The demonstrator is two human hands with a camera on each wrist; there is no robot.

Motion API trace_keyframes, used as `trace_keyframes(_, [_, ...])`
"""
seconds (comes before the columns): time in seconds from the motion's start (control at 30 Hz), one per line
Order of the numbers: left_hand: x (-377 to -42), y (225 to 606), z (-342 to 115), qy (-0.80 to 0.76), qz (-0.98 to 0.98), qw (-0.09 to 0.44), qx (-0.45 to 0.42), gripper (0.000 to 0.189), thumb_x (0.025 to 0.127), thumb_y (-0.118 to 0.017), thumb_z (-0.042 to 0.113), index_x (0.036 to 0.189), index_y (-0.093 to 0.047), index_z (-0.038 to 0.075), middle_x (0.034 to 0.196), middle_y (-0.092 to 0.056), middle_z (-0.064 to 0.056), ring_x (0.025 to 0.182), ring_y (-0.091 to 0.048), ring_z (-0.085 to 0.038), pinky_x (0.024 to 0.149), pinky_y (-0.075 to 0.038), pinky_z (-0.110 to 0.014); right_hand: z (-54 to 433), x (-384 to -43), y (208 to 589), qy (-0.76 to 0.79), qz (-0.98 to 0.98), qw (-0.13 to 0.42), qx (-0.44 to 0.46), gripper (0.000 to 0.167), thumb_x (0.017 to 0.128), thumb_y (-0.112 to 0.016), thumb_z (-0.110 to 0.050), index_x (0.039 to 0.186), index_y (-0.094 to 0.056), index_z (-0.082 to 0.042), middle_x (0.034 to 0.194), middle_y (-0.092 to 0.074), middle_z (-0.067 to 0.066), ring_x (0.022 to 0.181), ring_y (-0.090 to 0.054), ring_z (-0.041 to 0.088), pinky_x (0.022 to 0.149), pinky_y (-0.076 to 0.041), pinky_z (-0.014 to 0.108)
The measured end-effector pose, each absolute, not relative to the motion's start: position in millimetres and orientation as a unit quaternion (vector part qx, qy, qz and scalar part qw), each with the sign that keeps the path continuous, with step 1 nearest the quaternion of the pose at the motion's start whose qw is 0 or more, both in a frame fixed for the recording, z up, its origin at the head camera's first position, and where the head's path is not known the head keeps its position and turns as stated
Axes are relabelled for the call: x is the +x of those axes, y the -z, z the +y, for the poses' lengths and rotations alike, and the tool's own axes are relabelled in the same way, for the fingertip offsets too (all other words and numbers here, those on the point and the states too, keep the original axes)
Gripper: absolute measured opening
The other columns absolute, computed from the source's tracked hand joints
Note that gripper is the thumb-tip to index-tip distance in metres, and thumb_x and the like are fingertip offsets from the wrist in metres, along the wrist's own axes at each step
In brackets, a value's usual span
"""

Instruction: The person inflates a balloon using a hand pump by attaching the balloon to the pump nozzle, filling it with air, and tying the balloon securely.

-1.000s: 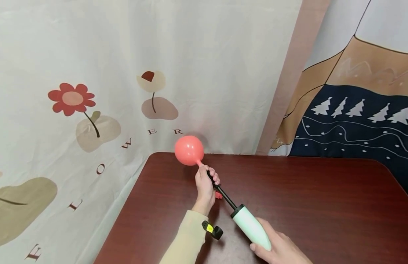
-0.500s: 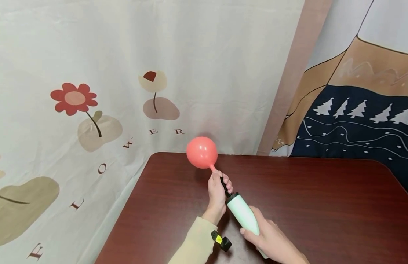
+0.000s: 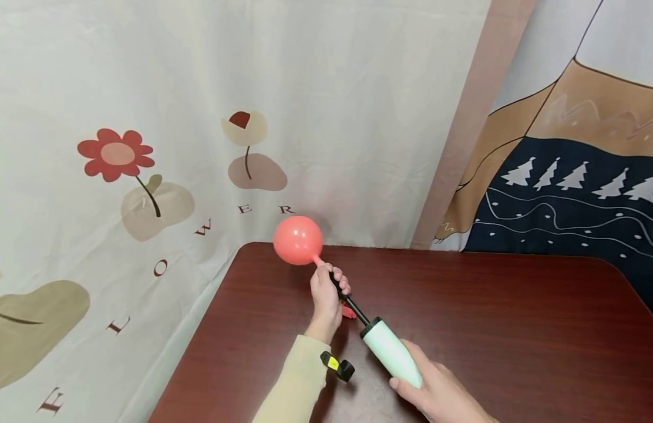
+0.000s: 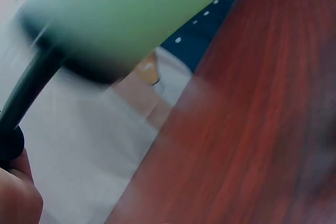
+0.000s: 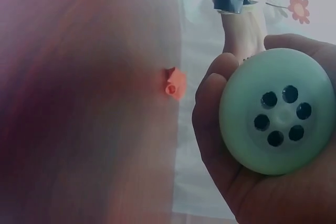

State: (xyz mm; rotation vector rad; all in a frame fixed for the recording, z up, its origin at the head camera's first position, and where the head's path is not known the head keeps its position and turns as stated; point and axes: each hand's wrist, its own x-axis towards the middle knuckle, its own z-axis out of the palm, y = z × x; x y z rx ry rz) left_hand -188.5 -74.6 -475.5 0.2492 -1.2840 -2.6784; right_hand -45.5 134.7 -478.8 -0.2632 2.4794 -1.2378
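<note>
A round coral balloon (image 3: 298, 240), partly inflated, sits on the tip of a hand pump over the far edge of the table. My left hand (image 3: 326, 294) grips the pump's black handle (image 3: 336, 283), its thumb up at the balloon's neck (image 3: 318, 260). My right hand (image 3: 434, 382) is wrapped round the pale green pump barrel (image 3: 392, 352). Between the two hands a length of black rod (image 3: 357, 309) shows. In the right wrist view the barrel's round end (image 5: 283, 111) with its ring of holes faces the camera. The left wrist view shows the barrel (image 4: 136, 14) blurred.
On the dark red wooden table (image 3: 490, 329) lies a small coral piece (image 3: 349, 311), partly behind the left wrist; it looks like a limp balloon. A pale curtain (image 3: 358, 117) with printed flowers hangs right behind the table. A black camera band (image 3: 337, 365) is on the left sleeve.
The barrel slid up against the left hand, hiding the rod, then drew back so the rod shows again. Left hand and balloon swung right and returned left; the balloon looks slightly larger.
</note>
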Motion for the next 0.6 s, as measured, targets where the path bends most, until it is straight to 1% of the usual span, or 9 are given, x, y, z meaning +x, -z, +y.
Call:
trace_keyframes(0.1, [-192.4,474.5,-81.8,0.896,-0.425,0.092,0.091,0.033,0.112,-0.033,0.019,0.082,-0.044,0.012,0.066,-0.042,0.004,0.049,-0.041,-0.005,0.045,-0.037,-0.015,142.6,-44.4,479.9,0.446,0.868,0.191,-0.104,0.077,0.092,-0.077,-0.042,0.153,-0.043,-0.009,0.131,-0.061,0.012,0.093,-0.059,0.025,0.072,-0.05,0.046])
trace_keyframes(0.2, [-193.2,474.2,-83.2,0.894,-0.429,0.095,0.093,0.032,0.112,-0.032,0.017,0.083,-0.044,0.011,0.066,-0.043,0.003,0.049,-0.042,-0.006,0.045,-0.037,-0.016,147.6,-46.3,480.6,0.454,0.862,0.193,-0.116,0.077,0.093,-0.075,-0.043,0.156,-0.041,-0.014,0.136,-0.059,0.012,0.096,-0.057,0.025,0.073,-0.048,0.045])
trace_keyframes(0.33, [-192.4,472.7,-80.3,0.889,-0.435,0.108,0.09,0.032,0.113,-0.032,0.018,0.084,-0.044,0.012,0.067,-0.043,0.002,0.05,-0.042,-0.007,0.045,-0.037,-0.017,150.9,-49.7,480.9,0.442,0.871,0.173,-0.129,0.077,0.095,-0.072,-0.046,0.16,-0.038,-0.022,0.142,-0.055,0.007,0.099,-0.055,0.025,0.075,-0.045,0.044])
trace_keyframes(0.4, [-191.9,471.9,-77.7,0.888,-0.437,0.115,0.088,0.033,0.113,-0.032,0.021,0.084,-0.044,0.012,0.067,-0.043,0.002,0.051,-0.042,-0.006,0.045,-0.036,-0.017,150.0,-50.9,480.5,0.44,0.874,0.16,-0.133,0.076,0.096,-0.072,-0.046,0.16,-0.038,-0.024,0.141,-0.055,0.006,0.098,-0.055,0.023,0.074,-0.044,0.043])
trace_keyframes(0.5, [-189.3,471.2,-70.7,0.89,-0.435,0.111,0.082,0.034,0.113,-0.032,0.022,0.083,-0.044,0.013,0.067,-0.043,0.003,0.05,-0.042,-0.005,0.045,-0.036,-0.016,143.9,-52.9,479.3,0.452,0.869,0.15,-0.133,0.073,0.097,-0.071,-0.045,0.159,-0.038,-0.026,0.132,-0.059,0.005,0.087,-0.06,0.018,0.07,-0.048,0.037])
trace_keyframes(0.6, [-184.2,472.9,-61.0,0.892,-0.437,0.09,0.077,0.034,0.112,-0.031,0.019,0.082,-0.044,0.012,0.066,-0.043,0.004,0.049,-0.042,-0.005,0.044,-0.036,-0.015,134.2,-56.4,477.5,0.475,0.857,0.147,-0.136,0.069,0.099,-0.068,-0.046,0.158,-0.037,-0.026,0.11,-0.064,0.006,0.067,-0.062,0.013,0.058,-0.051,0.031])
